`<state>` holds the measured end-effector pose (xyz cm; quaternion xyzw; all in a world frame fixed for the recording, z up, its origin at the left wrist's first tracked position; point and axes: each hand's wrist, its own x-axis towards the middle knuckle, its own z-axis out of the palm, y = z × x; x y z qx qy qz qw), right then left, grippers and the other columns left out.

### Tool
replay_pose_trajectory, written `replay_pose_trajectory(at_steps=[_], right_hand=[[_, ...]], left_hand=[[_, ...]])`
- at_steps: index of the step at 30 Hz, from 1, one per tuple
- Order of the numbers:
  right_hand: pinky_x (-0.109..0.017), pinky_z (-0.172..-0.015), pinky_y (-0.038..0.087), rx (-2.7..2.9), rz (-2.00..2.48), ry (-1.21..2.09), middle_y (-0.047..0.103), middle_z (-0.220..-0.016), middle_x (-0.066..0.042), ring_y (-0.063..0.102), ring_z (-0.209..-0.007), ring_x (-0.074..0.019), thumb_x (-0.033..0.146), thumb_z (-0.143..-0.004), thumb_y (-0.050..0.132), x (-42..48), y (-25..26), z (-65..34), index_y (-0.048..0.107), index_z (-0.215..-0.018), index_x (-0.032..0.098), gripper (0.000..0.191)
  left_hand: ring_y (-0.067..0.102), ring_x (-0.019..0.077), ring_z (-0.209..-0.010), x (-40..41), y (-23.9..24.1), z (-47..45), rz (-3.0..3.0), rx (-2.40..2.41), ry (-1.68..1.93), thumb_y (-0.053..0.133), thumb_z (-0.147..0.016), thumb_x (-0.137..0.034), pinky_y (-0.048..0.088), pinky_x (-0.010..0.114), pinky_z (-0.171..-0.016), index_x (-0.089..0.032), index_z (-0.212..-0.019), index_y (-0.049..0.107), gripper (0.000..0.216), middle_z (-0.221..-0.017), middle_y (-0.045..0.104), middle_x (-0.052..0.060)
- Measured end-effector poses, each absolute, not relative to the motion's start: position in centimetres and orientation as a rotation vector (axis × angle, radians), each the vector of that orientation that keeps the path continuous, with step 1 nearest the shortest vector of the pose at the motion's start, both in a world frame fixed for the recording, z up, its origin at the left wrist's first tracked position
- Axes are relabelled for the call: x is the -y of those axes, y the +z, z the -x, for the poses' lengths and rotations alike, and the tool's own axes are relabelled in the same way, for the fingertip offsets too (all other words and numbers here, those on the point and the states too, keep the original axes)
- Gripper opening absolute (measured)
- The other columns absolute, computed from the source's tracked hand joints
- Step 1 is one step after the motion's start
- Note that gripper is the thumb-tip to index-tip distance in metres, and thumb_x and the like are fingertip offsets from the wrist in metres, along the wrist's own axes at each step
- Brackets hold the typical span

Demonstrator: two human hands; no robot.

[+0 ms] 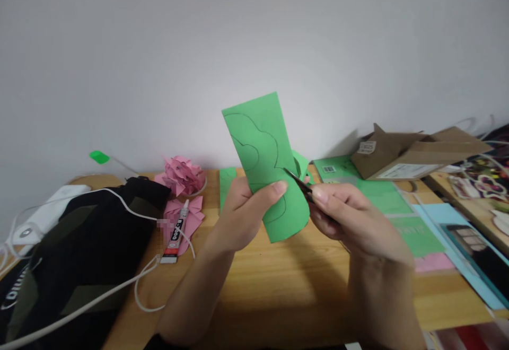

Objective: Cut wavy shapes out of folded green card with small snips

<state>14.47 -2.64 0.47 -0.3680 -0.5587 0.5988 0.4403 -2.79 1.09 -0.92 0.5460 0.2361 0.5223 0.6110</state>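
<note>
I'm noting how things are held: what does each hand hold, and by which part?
Left hand: the green paper, by its lower left edge, thumb across the front. Right hand: dark scissors, by the handle end, mostly hidden.

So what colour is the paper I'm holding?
The paper is green, with dark curved lines on it; it shows in the head view.

The long, flat green paper piece [264, 159] is bearing dark, curving outlines; the slim, pointed scissors [295, 177] are showing dark blades. The slender black glue tube [176, 231] is displaying white lettering and a red band, and the wooden worktop [278, 286] is showing yellow-brown grain.
</note>
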Motion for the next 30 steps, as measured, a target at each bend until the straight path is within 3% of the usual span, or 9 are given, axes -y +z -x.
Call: replay_pose_trajectory(at_steps=[6, 14, 20, 30], right_hand=[[-0.023, -0.039, 0.012, 1.420, 0.935, 1.471, 0.028, -0.049, 0.007, 0.019, -0.044, -0.0053, 0.050, -0.096, 0.054, 2.74, 0.51, -14.62, 0.037, -0.059, 0.020, 0.051], [-0.022, -0.038, 0.014, 1.462, 0.923, 1.432, 0.030, -0.050, 0.007, 0.020, -0.044, -0.0046, 0.048, -0.097, 0.054, 2.90, 0.51, -14.81, 0.038, -0.058, 0.019, 0.051], [-0.023, -0.038, 0.014, 1.442, 0.937, 1.443, 0.029, -0.049, 0.008, 0.020, -0.043, -0.0047, 0.049, -0.096, 0.053, 2.85, 0.35, -14.70, 0.037, -0.057, 0.019, 0.052], [-0.023, -0.038, 0.013, 1.436, 0.942, 1.457, 0.029, -0.048, 0.008, 0.020, -0.043, -0.0046, 0.050, -0.096, 0.054, 2.38, 0.33, -14.61, 0.037, -0.057, 0.019, 0.053]], left_hand=[[0.051, 0.0101, -0.053, -1.29, -0.97, 3.18, -1.224, -0.466, 1.187, 0.068, -0.085, -0.030, 0.045, 0.022, -0.050, -0.018, -0.064, 0.063, 0.025, -0.061, 0.058, -0.001], [0.060, 0.0114, -0.065, -1.36, -0.86, 3.45, -1.171, -0.470, 1.110, 0.069, -0.084, -0.030, 0.050, 0.021, -0.059, -0.016, -0.078, 0.073, 0.015, -0.072, 0.067, 0.000], [0.052, 0.0098, -0.056, -1.27, -0.76, 3.34, -1.172, -0.550, 1.116, 0.070, -0.081, -0.032, 0.043, 0.022, -0.053, -0.015, -0.064, 0.064, 0.025, -0.063, 0.059, -0.001], [0.046, 0.0082, -0.053, -1.40, -0.75, 3.33, -1.150, -0.507, 1.087, 0.067, -0.083, -0.030, 0.039, 0.021, -0.050, -0.016, -0.064, 0.062, 0.024, -0.060, 0.055, -0.003]])
